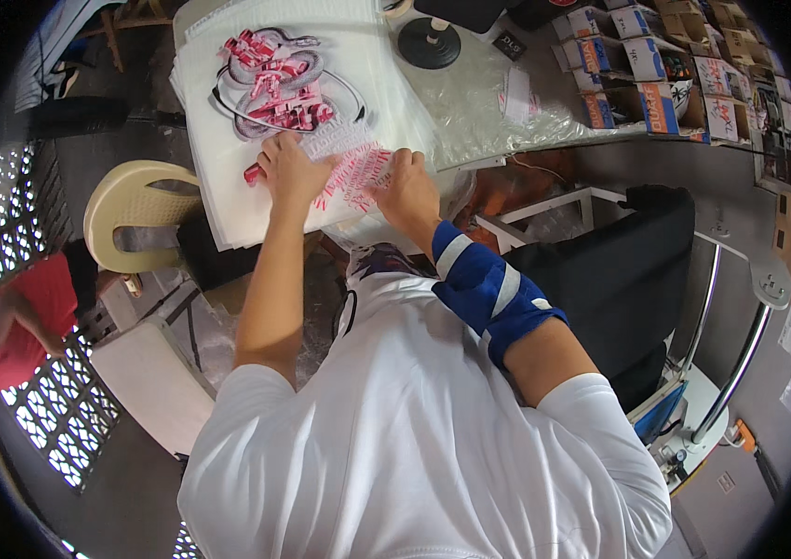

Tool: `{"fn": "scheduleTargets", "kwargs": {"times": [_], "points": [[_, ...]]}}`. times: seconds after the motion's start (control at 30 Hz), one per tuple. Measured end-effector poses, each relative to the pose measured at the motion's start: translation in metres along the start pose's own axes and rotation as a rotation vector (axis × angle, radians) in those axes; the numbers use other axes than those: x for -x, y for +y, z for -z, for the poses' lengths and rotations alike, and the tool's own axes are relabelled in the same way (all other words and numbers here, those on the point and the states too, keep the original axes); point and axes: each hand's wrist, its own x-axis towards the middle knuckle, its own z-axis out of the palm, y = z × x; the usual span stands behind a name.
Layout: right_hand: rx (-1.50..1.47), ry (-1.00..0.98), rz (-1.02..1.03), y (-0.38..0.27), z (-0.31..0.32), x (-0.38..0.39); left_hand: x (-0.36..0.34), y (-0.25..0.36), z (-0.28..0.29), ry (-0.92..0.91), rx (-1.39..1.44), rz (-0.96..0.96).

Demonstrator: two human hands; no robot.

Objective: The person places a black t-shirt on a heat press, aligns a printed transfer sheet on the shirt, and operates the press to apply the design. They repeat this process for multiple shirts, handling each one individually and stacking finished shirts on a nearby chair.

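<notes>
Transfer sheet (351, 172), red-and-pink print on clear film, lies at the near edge of the white sheet stack (218, 205). We've got left hand (291, 172) and right hand (406, 194) pressed flat on it, fingers spread, gripping nothing. Thin, floppy, slippery; we'd lift by a corner.

Both hands press flat on a small clear plastic sheet printed with red lettering (351, 172), which lies on a stack of white translucent sheets (228, 210) on the table. The left hand (289, 170) rests on the sheet's left part, the right hand (407, 193) on its right edge, above a blue-and-white elbow sleeve (486, 291). Higher on the stack lies a red, grey and black printed graphic (274, 82). A cream plastic chair (135, 210) stands to the left
</notes>
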Motion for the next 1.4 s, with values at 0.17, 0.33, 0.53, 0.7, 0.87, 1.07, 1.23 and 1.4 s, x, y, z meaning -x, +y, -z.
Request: {"fn": "scheduleTargets", "kwargs": {"times": [0.17, 0.33, 0.53, 0.7, 0.87, 1.07, 1.23, 1.4], "points": [[-0.063, 0.086, -0.093, -0.003, -0.007, -0.007, 0.003, 0.018, 0.009, -0.037, 0.058, 0.023], [-0.136, 0.175, -0.114, 0.015, -0.014, -0.023, -0.005, 0.028, 0.007, -0.114, 0.107, -0.033], [-0.177, 0.141, -0.269, 0.023, -0.015, -0.033, -0.016, 0.033, -0.002, -0.102, 0.122, -0.273], [-0.274, 0.126, -0.299, 0.009, 0.002, -0.026, -0.033, 0.040, 0.002, -0.304, 0.188, -0.239], [-0.344, 0.304, -0.305, 0.014, -0.002, -0.039, -0.057, 0.062, 0.012, -0.493, 0.266, -0.411], [-0.680, 0.486, -0.478, 0.044, 0.091, -0.094, -0.115, 0.181, -0.020, -0.435, 0.389, -0.754], [-0.446, 0.626, -0.493, 0.149, 0.148, -0.135, -0.106, 0.262, -0.034, -0.113, 0.583, -0.924], [-0.522, 0.551, -0.606, 0.176, 0.161, -0.115, -0.060, 0.190, -0.022, -0.033, 0.600, -0.999]]}}
